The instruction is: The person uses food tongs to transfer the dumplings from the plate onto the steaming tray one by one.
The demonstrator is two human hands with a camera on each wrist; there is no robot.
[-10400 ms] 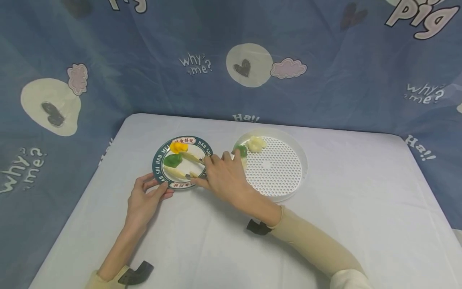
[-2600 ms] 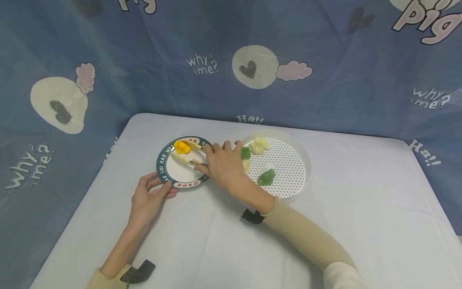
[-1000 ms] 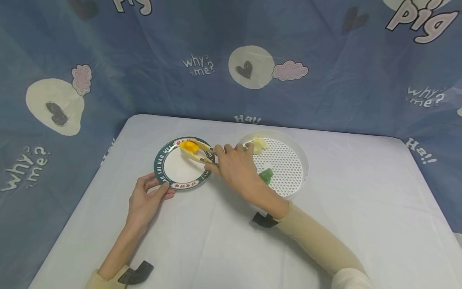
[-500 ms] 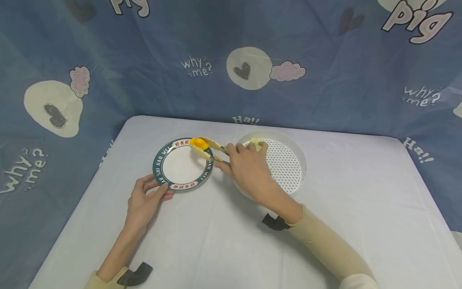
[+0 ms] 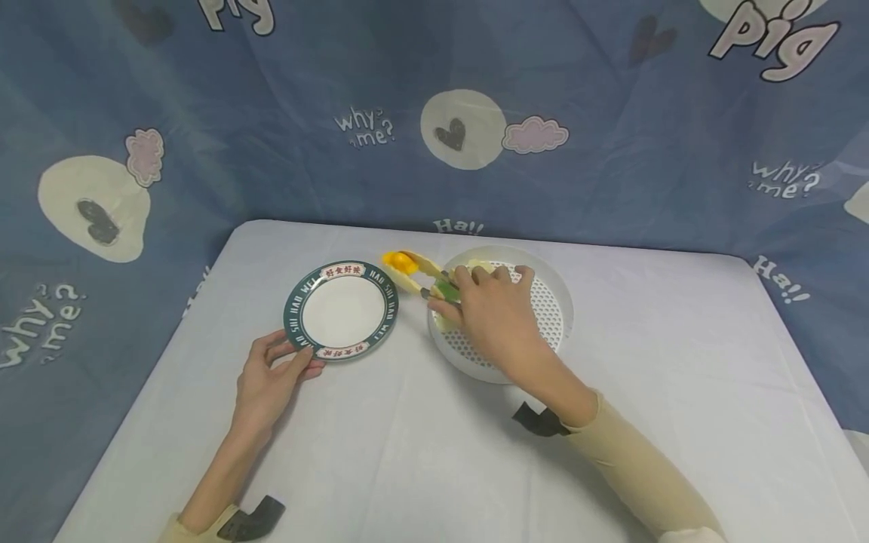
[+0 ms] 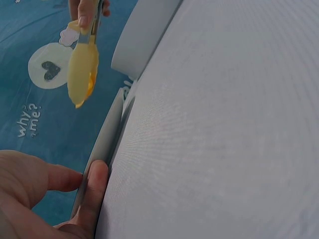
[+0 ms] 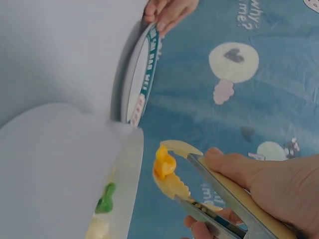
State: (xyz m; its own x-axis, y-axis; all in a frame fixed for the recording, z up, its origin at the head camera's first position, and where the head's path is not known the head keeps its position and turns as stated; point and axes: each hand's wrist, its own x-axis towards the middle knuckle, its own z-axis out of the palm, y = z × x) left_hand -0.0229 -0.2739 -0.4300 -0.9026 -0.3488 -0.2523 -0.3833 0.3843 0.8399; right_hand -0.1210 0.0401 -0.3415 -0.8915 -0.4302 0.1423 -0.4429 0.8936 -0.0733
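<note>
My left hand point(image 5: 266, 385) pinches the near-left rim of a white plate point(image 5: 293, 313) with a green lettered border, thumb above and fingers below. Nothing lies on the plate. My right hand point(image 5: 498, 320) grips tongs point(image 7: 219, 185) with pale yellow tips. Between those tips sits a lumpy yellow-orange piece point(image 7: 163, 167), held in the air between the plate and a round white perforated tray point(image 5: 468, 366). A green piece point(image 5: 446, 290) and a pale yellow piece point(image 5: 480, 265) show in the tray, partly covered by the right hand.
A white cloth point(image 5: 652, 354) covers the table. Behind it hangs a blue printed curtain point(image 5: 271, 151). The tray's raised wall point(image 7: 130, 174) stands beside the tongs in the right wrist view.
Earlier, the tongs gripped a green piece, which went to the tray. Then they took up the yellow-orange piece and carried it right, off the plate. The left hand has kept its hold.
</note>
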